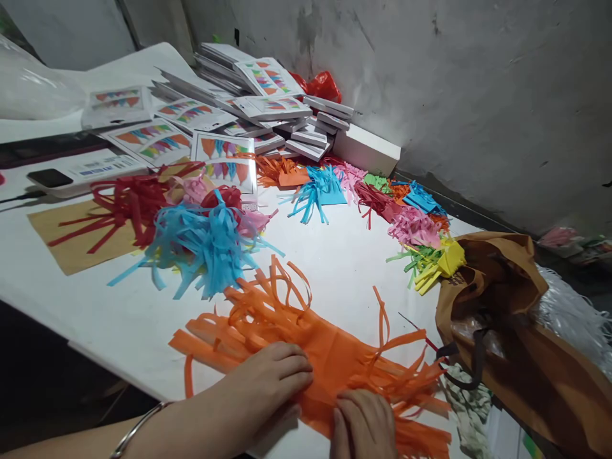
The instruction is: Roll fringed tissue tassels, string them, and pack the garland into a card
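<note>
An orange tissue-paper sheet (325, 357) lies spread on the white table in front of me, its two ends cut into loose strips and its middle uncut. My left hand (272, 376), with a silver bangle at the wrist, has its fingers pressed together at the sheet's near left edge; the thumb is mostly hidden. At the near edge to the right, my right hand (363, 421) bends its fingers over the paper, partly cut off by the picture's bottom. Beyond the sheet, a heap of blue fringed paper (201, 242) overlaps dark red fringed paper (136, 204) and pink pieces.
Fringed paper bundles in several colours curve along the back right, including a yellow one (452, 256). Printed packets (272, 76) pile up by the wall. A brown bag (507, 331) gapes at right. At left lie a black-screened device (50, 178) and brown paper (71, 239).
</note>
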The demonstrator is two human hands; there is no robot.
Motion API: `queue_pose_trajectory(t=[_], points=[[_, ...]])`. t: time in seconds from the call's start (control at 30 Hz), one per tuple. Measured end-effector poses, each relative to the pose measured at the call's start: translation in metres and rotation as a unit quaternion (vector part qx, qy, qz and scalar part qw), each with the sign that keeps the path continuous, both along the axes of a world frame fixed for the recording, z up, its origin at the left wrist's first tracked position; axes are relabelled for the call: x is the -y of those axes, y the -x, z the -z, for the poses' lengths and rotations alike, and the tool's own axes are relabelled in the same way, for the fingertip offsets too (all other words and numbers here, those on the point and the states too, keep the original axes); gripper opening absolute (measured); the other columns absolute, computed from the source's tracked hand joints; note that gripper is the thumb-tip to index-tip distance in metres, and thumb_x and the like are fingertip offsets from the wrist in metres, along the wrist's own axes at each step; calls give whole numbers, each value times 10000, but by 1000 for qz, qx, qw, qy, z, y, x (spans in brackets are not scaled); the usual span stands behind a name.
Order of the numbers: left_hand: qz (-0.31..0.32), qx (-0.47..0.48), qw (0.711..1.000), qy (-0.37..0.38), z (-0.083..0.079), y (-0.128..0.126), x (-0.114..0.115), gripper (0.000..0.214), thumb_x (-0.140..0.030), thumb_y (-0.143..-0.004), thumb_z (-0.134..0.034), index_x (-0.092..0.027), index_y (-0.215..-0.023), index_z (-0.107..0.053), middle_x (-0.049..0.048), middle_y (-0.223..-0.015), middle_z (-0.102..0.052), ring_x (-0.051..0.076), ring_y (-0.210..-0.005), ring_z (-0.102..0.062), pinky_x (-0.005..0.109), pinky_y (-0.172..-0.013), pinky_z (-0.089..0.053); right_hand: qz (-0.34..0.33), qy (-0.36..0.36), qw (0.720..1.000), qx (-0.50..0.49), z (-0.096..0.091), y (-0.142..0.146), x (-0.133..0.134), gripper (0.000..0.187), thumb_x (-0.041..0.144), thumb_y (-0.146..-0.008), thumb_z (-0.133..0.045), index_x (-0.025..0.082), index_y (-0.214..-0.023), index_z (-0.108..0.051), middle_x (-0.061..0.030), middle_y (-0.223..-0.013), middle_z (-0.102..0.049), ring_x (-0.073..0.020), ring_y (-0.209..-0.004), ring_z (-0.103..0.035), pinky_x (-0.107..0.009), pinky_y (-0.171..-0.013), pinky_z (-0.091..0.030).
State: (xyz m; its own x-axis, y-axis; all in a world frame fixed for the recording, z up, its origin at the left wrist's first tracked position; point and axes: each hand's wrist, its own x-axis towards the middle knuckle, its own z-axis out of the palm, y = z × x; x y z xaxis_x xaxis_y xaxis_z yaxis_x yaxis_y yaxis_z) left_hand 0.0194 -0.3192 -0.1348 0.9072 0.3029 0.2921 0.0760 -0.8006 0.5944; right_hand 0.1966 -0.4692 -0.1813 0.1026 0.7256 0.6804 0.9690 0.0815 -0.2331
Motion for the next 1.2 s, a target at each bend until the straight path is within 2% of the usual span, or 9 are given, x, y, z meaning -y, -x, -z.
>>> queue_pose_trajectory(t=[0.17,0.43,0.6,0.7,0.77,0.87,0.97,1.07,1.2], points=[[-26,-44,998,-29,1,-10,-6,344,36,-777,-483,-211,-935,-664,45,-874,-724,203,-799,-633,287,-746,-497,-14,27,999,15,-4,-2,-2,303,31,-895,-451,210,-1055,-635,-35,-956,-765,-244,-978,-693,-450,-997,-403],[-82,-263,960,-50,-33,-43,-40,272,11,-783,-479,-158,-800,-692,99,-815,-736,255,-700,-691,311,-596,-484,103,136,985,-22,-33,-12,-28,229,151,-983,-417,235,-888,-608,-28,-768,-657,-243,-803,-590,-415,-868,-360],[-91,-283,952,-70,-35,-64,-52,272,-104,-855,-477,-134,-694,-694,153,-694,-715,300,-620,-684,354,-550,-475,183,195,963,36,-35,-15,-49,290,190,-979,-412,245,-733,-555,-37,-633,-578,-261,-669,-550,-478,-835,-358],[-101,-277,953,-68,-30,-67,-53,259,-113,-842,-490,-132,-657,-671,141,-651,-686,287,-592,-669,352,-547,-470,206,166,960,90,-40,-19,-52,212,194,-977,-417,202,-935,-625,-72,-690,-630,-284,-701,-581,-502,-835,-379],[-106,-274,954,-65,-28,-68,-52,241,-108,-833,-499,-135,-662,-666,135,-650,-680,280,-592,-666,351,-554,-474,214,103,962,137,-42,-20,-50,243,199,-975,-449,140,-1138,-619,-152,-911,-696,-332,-890,-619,-557,-923,-364],[-107,-278,952,-63,-25,-68,-53,220,-100,-832,-515,-139,-685,-673,130,-662,-684,280,-604,-671,349,-562,-480,132,32,979,150,-37,-12,-44,287,153,-946,-520,116,-1216,-612,-191,-1160,-674,-340,-1113,-590,-547,-1020,-359],[-105,-289,949,-64,-26,-68,-53,226,-97,-851,-508,-137,-711,-680,135,-691,-690,282,-621,-674,353,-569,-486,31,17,995,88,-24,-1,-42,293,96,-961,-420,139,-1103,-673,-122,-1000,-723,-278,-1019,-632,-471,-1014,-406],[-108,-278,952,-75,-32,-62,-51,177,-99,-879,-521,-133,-796,-673,126,-753,-689,275,-653,-661,367,-594,-503,0,28,995,99,-19,-1,-43,380,93,-979,-328,147,-1000,-703,-95,-881,-724,-252,-889,-646,-454,-994,-415],[-62,-126,971,-191,-34,-48,-41,154,-104,-853,-648,-175,-990,-642,125,-1056,-670,313,-1012,-602,489,-923,-461,-18,38,996,74,-29,-10,-41,260,72,-943,-453,139,-1054,-679,-73,-895,-713,-196,-859,-670,-419,-1044,-405]])
